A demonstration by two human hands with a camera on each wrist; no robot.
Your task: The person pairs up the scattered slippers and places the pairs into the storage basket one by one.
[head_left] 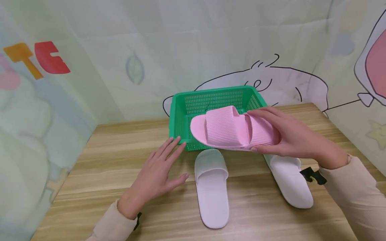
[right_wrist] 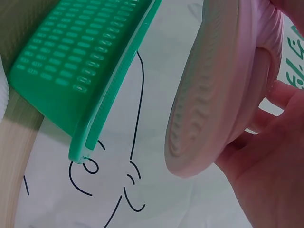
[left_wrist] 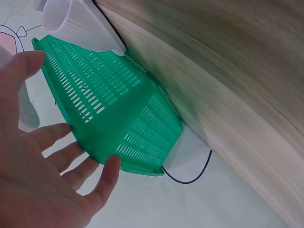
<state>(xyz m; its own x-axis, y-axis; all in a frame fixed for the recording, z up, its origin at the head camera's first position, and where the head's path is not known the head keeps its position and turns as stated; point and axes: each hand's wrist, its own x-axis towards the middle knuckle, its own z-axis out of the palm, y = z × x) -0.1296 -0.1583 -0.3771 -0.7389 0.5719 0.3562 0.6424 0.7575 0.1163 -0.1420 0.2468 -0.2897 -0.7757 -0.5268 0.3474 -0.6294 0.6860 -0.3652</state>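
Above the front of the green basket (head_left: 178, 113), my right hand (head_left: 289, 134) grips pink slippers (head_left: 221, 127), thumb on the near side and fingers on the far side. Two ribbed straps show on them, one toward each end. The right wrist view shows the patterned sole of a pink slipper (right_wrist: 204, 104) turned toward the camera. My left hand (head_left: 159, 170) is spread with nothing in it, fingertips right by the basket's front left corner. In the left wrist view its fingers (left_wrist: 107, 178) overlap the basket's rim (left_wrist: 97, 154).
A white slipper (head_left: 212, 197) lies on the wooden table (head_left: 126, 157) in front of the basket, toe toward it. Another white slipper (head_left: 291, 182) lies to the right, partly under my right hand in the view. A printed cloth (head_left: 120, 50) hangs behind the table.
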